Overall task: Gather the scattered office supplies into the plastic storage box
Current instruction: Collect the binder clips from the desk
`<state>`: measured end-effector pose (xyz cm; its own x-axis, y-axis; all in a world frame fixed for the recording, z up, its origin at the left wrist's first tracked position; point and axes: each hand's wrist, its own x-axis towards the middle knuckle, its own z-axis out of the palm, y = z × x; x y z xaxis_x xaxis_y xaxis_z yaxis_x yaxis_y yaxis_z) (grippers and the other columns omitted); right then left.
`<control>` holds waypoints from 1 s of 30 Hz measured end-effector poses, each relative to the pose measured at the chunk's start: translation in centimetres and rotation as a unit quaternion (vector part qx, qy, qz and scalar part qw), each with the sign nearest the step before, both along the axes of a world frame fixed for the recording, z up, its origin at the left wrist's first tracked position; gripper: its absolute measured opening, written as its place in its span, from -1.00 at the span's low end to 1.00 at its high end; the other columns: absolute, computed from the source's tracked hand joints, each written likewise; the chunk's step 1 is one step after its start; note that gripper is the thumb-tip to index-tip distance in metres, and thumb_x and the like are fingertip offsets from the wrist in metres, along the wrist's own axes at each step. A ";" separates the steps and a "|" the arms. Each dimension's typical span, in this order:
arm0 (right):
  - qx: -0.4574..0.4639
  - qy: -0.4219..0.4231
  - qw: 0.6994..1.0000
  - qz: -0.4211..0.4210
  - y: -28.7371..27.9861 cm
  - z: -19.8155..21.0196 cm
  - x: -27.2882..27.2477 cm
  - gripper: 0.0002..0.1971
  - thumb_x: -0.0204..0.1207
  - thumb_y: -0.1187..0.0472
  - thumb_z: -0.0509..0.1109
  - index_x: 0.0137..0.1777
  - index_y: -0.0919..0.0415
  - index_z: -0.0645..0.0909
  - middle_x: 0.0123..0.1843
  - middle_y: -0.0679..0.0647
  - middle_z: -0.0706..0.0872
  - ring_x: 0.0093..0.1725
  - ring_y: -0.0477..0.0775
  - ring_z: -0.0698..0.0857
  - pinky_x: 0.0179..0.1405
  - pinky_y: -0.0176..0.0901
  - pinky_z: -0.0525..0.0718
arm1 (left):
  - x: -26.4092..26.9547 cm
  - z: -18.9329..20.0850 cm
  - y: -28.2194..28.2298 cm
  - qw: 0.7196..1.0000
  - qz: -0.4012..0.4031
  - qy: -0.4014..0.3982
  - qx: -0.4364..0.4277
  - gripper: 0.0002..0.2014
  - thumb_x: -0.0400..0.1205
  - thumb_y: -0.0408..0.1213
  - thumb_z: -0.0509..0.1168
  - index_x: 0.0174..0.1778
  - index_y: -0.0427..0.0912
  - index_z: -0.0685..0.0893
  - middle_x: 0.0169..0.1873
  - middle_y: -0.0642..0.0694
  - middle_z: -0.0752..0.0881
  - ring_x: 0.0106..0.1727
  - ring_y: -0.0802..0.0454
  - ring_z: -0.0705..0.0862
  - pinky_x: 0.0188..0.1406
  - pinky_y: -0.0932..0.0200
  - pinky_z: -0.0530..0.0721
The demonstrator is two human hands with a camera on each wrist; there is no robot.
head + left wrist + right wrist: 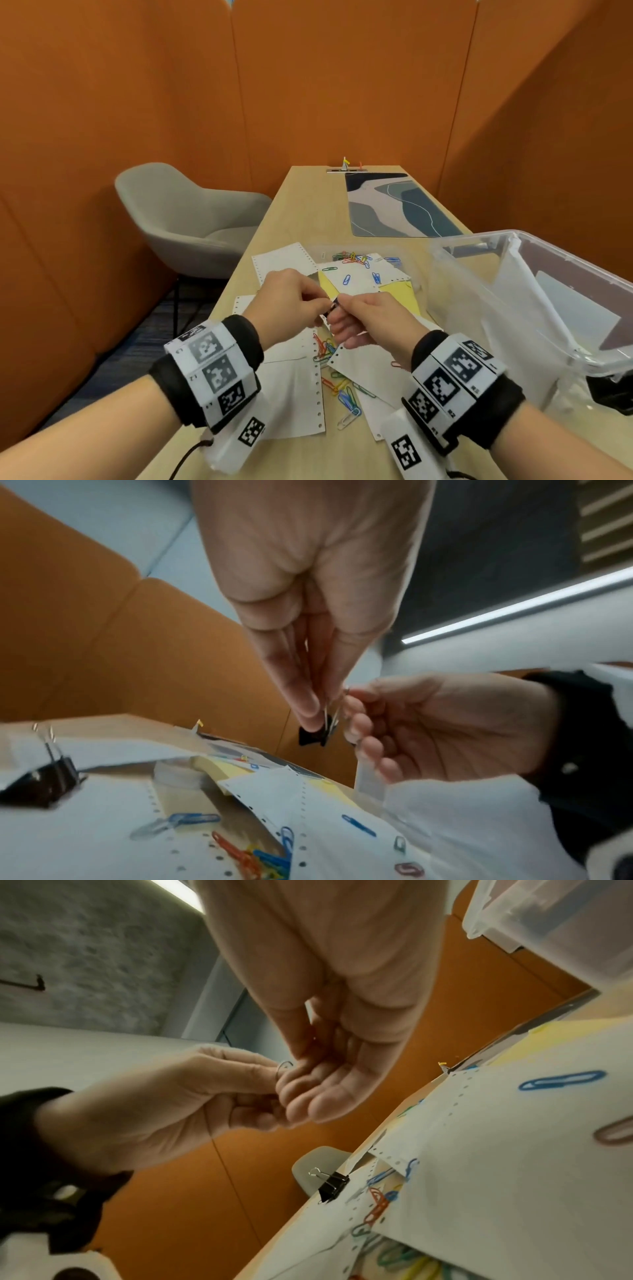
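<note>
Above the paper pile, my left hand and right hand meet at a small black binder clip. In the left wrist view, my left hand pinches the clip by its wire handles. My right hand has curled fingers pinching the tip of the same wires. The clear plastic storage box stands tilted at the right. Coloured paper clips lie scattered on white perforated sheets and yellow notes. A second black binder clip lies near the table's left edge.
The wooden table runs away from me, with a patterned desk mat at its far end. A grey chair stands left of the table. Orange partition walls close in on all sides. More paper clips lie behind the hands.
</note>
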<state>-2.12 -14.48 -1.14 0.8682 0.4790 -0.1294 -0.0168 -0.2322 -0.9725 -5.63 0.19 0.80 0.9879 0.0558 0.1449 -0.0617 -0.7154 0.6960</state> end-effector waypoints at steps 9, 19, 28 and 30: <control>0.132 0.040 0.990 0.027 -1.2 -0.5 0.8 -0.75 0.55 0.36 0.32 0.18 0.12 0.59 0.06 0.04 0.69 0.04 -0.01 0.68 0.05 -0.16 0.68 | 1.0 0.0 0.9 0.906 -0.018 0.157 -0.393 -0.82 0.65 -0.51 0.17 -0.17 -0.41 0.67 -0.39 -0.21 0.74 -0.46 0.07 0.76 -0.44 0.32 0.74; 0.096 0.002 0.992 -0.077 -0.7 -0.5 1.3 -0.94 0.40 0.36 0.49 -0.23 0.24 0.67 -0.33 0.10 0.72 -0.35 0.01 0.68 -0.30 -0.34 0.71 | 1.5 0.2 -0.5 0.977 -0.016 0.010 -0.213 -0.79 0.55 -0.24 0.40 -0.21 -0.38 0.73 -0.41 -0.23 0.72 -0.44 0.00 0.74 -0.37 0.20 0.77; 0.067 0.090 0.983 -0.145 -1.6 -0.5 1.6 -0.90 0.61 0.35 0.25 0.06 0.37 0.50 -0.23 0.23 0.61 -0.41 0.02 0.69 -0.59 -0.38 0.68 | 6.8 -1.1 5.9 0.972 0.156 0.073 0.163 -0.73 0.58 -0.19 0.28 0.15 -0.19 0.67 0.15 -0.18 0.70 0.15 -0.12 0.66 -0.02 0.17 0.59; 0.058 0.115 0.982 -0.141 -1.9 -0.5 1.5 -0.90 0.63 0.36 0.19 0.08 0.37 0.44 -0.23 0.23 0.59 -0.36 0.06 0.69 -0.61 -0.37 0.66 | 7.2 -2.3 6.7 0.943 0.145 0.151 0.258 -0.56 0.58 -0.10 0.30 0.36 -0.19 0.56 0.34 -0.18 0.59 0.34 -0.12 0.56 0.22 0.13 0.51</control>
